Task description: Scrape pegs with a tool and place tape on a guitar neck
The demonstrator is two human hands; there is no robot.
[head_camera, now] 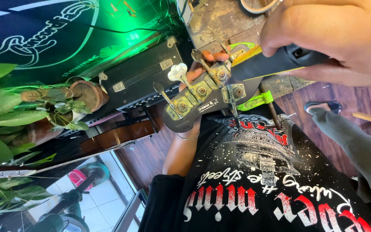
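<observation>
A dark guitar headstock (193, 115) with brass tuning gears and metal pegs sits in front of my chest. My left hand (214, 56) holds it from behind; only fingertips and a braceleted wrist show past its edges. My right hand (336, 34), large at the top right, is closed around the black and yellow handle of a tool (280, 64). The tool's front end rests on the headstock near the upper tuning gears. A bright green clamp (256, 101) shows just behind the headstock.
A black hard case (142, 73) with metal corners lies at the left, beside a potted plant (65, 103) with big leaves. A worn workbench (224, 21) is at the top. A grey trouser leg (357, 146) and a sandalled foot (323, 105) are over the wooden floor.
</observation>
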